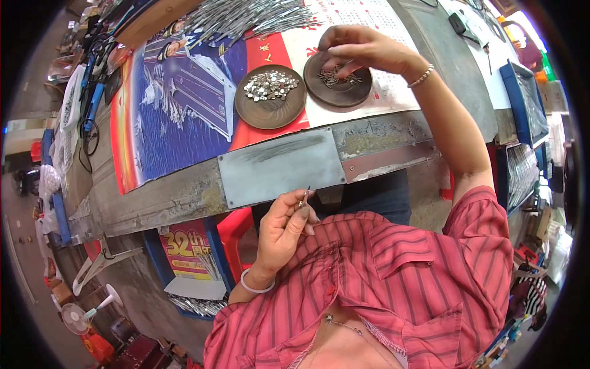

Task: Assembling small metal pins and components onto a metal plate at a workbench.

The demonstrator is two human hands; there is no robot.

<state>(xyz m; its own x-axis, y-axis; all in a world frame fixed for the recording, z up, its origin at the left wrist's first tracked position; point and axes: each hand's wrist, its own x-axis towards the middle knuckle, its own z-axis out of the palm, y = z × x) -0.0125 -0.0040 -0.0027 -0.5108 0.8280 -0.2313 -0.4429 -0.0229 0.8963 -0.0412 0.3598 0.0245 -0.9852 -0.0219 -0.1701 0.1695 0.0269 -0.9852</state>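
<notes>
Low in front of my body, my left hand [284, 232] is closed in a pinch on a small thin metal piece [305, 198] with a dark tip pointing up; its kind is too small to name. Over the right-hand round brown dish [347, 98] reaches my right hand [364, 50], fingers bent and apart, fingertips down at a pile of small metal pins [332, 78]. Left of it, another brown dish [270, 120] holds a heap of small shiny round metal pieces [270, 86]. Both dishes rest on printed poster sheets [178, 126].
A pale metal plate [279, 166] is fixed at the bench's near edge. Many thin metal strips [246, 21] lie piled at the far side. Blue-handled tools [94, 106] lie at left. A blue bin [525, 104] stands at right, and a red stool [233, 237] is under the bench.
</notes>
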